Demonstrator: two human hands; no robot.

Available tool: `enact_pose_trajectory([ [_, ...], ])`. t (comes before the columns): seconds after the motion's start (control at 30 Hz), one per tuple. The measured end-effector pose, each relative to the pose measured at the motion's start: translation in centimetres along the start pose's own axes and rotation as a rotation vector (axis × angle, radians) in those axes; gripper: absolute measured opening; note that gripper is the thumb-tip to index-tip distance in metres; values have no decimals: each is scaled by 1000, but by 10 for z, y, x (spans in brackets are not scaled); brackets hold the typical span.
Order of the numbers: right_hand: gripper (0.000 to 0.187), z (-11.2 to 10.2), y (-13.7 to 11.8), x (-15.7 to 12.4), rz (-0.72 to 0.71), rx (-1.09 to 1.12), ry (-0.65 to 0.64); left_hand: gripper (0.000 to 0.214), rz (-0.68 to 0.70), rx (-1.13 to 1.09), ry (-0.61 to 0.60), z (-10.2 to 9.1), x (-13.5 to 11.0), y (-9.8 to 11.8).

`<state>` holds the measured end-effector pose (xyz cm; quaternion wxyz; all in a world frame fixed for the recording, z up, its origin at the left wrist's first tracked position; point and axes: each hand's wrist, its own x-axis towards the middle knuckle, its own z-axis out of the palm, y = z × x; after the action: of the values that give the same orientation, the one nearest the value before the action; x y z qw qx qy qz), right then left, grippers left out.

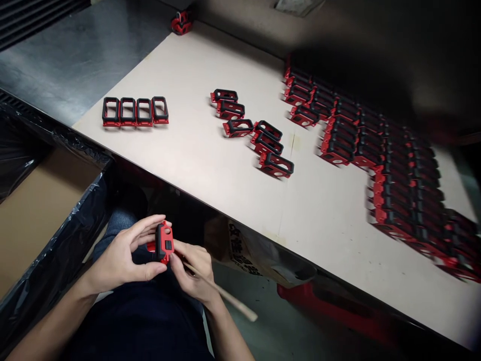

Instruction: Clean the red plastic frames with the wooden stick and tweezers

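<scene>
Beige tabletop [203, 200], red-black frames [135, 122]; left hand [118, 255], right hand [191, 271] grip another [164, 242]

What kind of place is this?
It looks like a small factory workshop: rows of matching red-and-black frames cover a long beige table, and a plastic-lined cardboard box sits alongside.

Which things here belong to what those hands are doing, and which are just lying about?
Belonging: left hand, right hand, red-and-black frame, wooden stick, matching frames on the table.

Lying about: plastic-lined cardboard box, printed paper bag, red container.
</scene>
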<state>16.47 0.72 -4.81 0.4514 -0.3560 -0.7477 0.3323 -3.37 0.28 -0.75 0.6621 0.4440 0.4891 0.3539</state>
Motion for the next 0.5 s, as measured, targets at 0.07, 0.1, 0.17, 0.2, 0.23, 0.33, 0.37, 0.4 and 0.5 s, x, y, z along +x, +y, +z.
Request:
enact_pose_trajectory([
  [0.07,21,-3,-4,0,166,183,-30,74,60,31,-2,1,-2,-1],
  [0.1,20,-4,-6,0,234,285,-36,72,90,55,-3,1,-2,-2],
  [0.17,23,-4,-7,0,339,487,-35,73,144,106,-7,2,-3,-3],
  [0.2,27,-3,-8,0,383,572,-31,74,167,127,-11,3,-3,-3],
  [0.23,31,-3,-8,0,422,634,-28,75,187,144,-15,3,-3,-4],
  [0.33,37,0,-8,0,510,689,-14,77,228,168,-23,2,-4,-5],
  [0.37,38,0,-9,0,529,693,-10,78,237,171,-26,2,-4,-6],
  [0.4,38,0,-9,0,540,699,-7,79,243,171,-32,1,-4,-6],
  [0.5,36,1,-11,1,541,726,3,80,252,162,-50,1,-3,-7],
])
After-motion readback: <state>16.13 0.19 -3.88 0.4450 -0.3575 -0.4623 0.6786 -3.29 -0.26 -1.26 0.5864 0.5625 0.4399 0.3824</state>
